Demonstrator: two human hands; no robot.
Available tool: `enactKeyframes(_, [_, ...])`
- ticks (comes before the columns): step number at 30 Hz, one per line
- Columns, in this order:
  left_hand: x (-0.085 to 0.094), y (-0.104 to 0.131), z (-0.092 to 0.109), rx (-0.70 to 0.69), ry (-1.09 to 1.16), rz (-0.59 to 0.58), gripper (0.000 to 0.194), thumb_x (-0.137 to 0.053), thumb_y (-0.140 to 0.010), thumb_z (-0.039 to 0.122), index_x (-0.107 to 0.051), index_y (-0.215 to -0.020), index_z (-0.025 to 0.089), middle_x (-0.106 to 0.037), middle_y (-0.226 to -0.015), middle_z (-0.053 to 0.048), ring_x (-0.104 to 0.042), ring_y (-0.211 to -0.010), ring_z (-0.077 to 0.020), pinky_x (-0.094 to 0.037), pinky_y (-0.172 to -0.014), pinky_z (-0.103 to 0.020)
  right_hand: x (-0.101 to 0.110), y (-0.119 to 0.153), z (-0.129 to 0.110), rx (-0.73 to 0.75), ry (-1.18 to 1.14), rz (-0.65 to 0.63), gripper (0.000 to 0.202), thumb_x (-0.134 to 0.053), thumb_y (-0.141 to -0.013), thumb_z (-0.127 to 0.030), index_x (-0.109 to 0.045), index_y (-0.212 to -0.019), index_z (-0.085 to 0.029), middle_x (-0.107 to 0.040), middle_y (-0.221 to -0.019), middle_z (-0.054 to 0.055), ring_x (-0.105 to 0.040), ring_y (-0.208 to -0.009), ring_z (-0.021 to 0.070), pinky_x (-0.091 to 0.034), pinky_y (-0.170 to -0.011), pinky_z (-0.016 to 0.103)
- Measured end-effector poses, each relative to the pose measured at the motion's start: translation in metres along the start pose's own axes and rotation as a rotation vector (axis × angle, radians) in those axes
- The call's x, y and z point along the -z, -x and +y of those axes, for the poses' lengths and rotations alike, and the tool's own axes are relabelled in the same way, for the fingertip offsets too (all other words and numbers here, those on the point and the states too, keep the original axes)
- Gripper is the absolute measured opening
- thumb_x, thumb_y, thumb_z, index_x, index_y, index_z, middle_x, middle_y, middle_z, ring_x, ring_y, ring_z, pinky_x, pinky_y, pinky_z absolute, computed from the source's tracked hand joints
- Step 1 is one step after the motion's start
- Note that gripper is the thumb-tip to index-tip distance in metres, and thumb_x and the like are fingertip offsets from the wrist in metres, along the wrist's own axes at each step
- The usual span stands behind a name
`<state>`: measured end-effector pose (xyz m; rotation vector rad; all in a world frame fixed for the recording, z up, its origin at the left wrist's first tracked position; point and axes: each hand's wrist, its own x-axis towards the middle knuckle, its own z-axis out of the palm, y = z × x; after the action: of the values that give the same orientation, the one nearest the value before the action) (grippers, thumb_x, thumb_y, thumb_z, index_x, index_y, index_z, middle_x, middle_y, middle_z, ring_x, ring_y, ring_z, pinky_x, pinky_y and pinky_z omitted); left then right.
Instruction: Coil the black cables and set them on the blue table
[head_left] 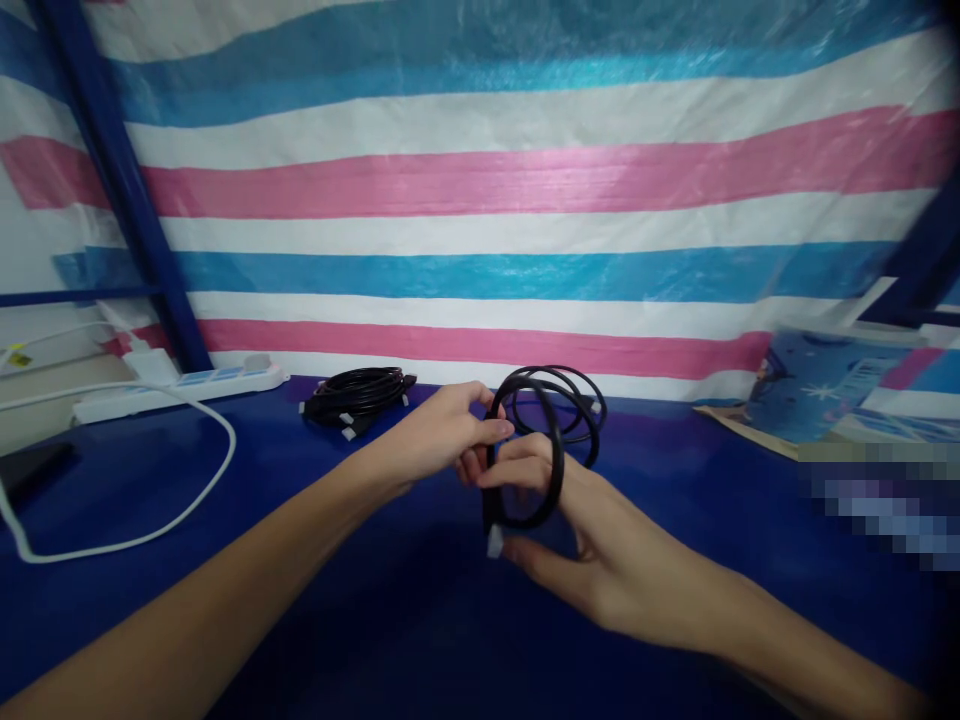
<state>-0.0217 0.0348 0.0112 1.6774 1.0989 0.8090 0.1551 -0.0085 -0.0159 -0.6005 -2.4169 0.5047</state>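
Between my hands hangs a looped black cable, held a little above the blue tabletop. My left hand pinches the left side of the loop between thumb and fingers. From the right, my right hand reaches through the loop, its fingers bent around the cable's left side. A pale plug end sticks out below, close to my right thumb. Behind my hands, a thinner black cable lies in loose coils. Left of my left hand rests a bundle of coiled black cables with light-coloured plugs.
A white power strip with a plugged-in charger lies at the back left. A white cord curves over the table near a dark flat object. A blue patterned container stands at the right, before a striped sheet.
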Motion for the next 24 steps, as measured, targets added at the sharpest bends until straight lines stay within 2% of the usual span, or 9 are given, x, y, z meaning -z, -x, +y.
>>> enactKeyframes(3, [-0.01, 0.002, -0.004, 0.04, 0.168, -0.033, 0.014, -0.059, -0.074, 0.02, -0.05, -0.083, 0.017, -0.054, -0.055, 0.003, -0.051, -0.043, -0.01, -0.041, -0.042, -0.02, -0.001, -0.002, 0.004, 0.065, 0.122, 0.059, 0.047, -0.059, -0.077, -0.003, -0.05, -0.117, -0.025, -0.047, -0.127, 0.004, -0.043, -0.118, 0.018, -0.034, -0.1, 0.032])
enactKeyframes(6, [-0.018, 0.003, -0.008, 0.09, 0.295, -0.061, 0.007, -0.054, -0.074, 0.017, -0.051, -0.081, 0.016, -0.057, -0.061, 0.0, -0.054, -0.047, -0.0097, -0.043, -0.045, -0.021, -0.006, -0.002, 0.008, 0.049, 0.164, 0.184, 0.022, -0.058, -0.081, -0.007, -0.054, -0.096, -0.023, -0.055, -0.114, 0.003, -0.049, -0.106, 0.018, -0.039, -0.091, 0.033])
enactKeyframes(8, [-0.019, 0.002, -0.01, 0.096, 0.228, -0.067, 0.01, -0.052, -0.079, 0.025, -0.053, -0.079, 0.015, -0.059, -0.063, -0.002, -0.056, -0.05, -0.0112, -0.045, -0.05, -0.024, -0.007, -0.003, 0.008, -0.017, 0.079, 0.249, 0.006, -0.052, -0.088, -0.015, -0.052, -0.088, -0.021, -0.059, -0.103, 0.003, -0.053, -0.096, 0.0165, -0.041, -0.084, 0.032])
enactKeyframes(10, [-0.015, -0.001, -0.011, 0.01, -0.048, 0.075, 0.02, -0.052, -0.081, 0.036, -0.054, -0.078, 0.016, -0.061, -0.065, -0.004, -0.059, -0.055, -0.0147, -0.047, -0.056, -0.029, -0.005, -0.004, 0.007, -0.126, -0.062, 0.268, 0.013, -0.046, -0.094, -0.028, -0.052, -0.086, -0.02, -0.06, -0.094, 0.004, -0.056, -0.087, 0.0159, -0.043, -0.076, 0.03])
enactKeyframes(13, [-0.008, -0.003, -0.013, -0.244, -0.532, 0.409, 0.025, -0.058, -0.078, 0.038, -0.057, -0.094, 0.019, -0.067, -0.083, -0.006, -0.062, -0.076, -0.0216, -0.047, -0.072, -0.036, -0.001, -0.007, 0.002, -0.257, -0.272, 0.245, 0.033, -0.039, -0.095, -0.045, -0.052, -0.08, -0.018, -0.059, -0.076, 0.004, -0.056, -0.07, 0.0148, -0.044, -0.064, 0.028])
enactKeyframes(15, [-0.006, -0.003, -0.015, -0.389, -0.65, 0.472, 0.035, -0.058, -0.078, 0.034, -0.054, -0.11, 0.02, -0.065, -0.105, -0.008, -0.06, -0.093, -0.024, -0.045, -0.081, -0.039, -0.001, -0.008, 0.0, -0.294, -0.414, 0.218, 0.037, -0.038, -0.095, -0.05, -0.049, -0.078, -0.018, -0.051, -0.06, -0.002, -0.053, -0.058, 0.0124, -0.043, -0.06, 0.027])
enactKeyframes(18, [-0.01, -0.002, -0.018, -0.475, -0.579, 0.331, 0.044, -0.054, -0.08, 0.027, -0.048, -0.123, 0.022, -0.061, -0.117, -0.008, -0.058, -0.1, -0.0227, -0.044, -0.085, -0.038, -0.002, -0.009, 0.001, -0.369, -0.671, 0.142, 0.036, -0.039, -0.093, -0.052, -0.048, -0.083, -0.018, -0.034, -0.047, -0.01, -0.036, -0.039, 0.0068, -0.041, -0.05, 0.024])
enactKeyframes(21, [-0.016, -0.002, -0.02, -0.411, -0.325, 0.13, 0.047, -0.052, -0.077, 0.017, -0.046, -0.124, 0.023, -0.065, -0.096, -0.004, -0.061, -0.083, -0.0167, -0.045, -0.075, -0.031, 0.0, -0.009, 0.005, -0.498, -0.841, 0.057, 0.036, -0.043, -0.092, -0.052, -0.051, -0.085, -0.018, -0.027, -0.045, -0.012, -0.016, -0.036, 0.004, -0.023, -0.036, 0.017])
enactKeyframes(24, [-0.02, -0.003, -0.019, -0.358, -0.02, 0.004, 0.047, -0.057, -0.069, 0.01, -0.051, -0.115, 0.018, -0.059, -0.081, 0.0, -0.056, -0.072, -0.012, -0.042, -0.067, -0.025, 0.01, -0.009, 0.011, -0.608, -0.795, -0.021, 0.035, -0.052, -0.087, -0.05, -0.055, -0.079, -0.016, -0.034, -0.044, -0.009, -0.02, -0.037, 0.0038, -0.014, -0.035, 0.017])
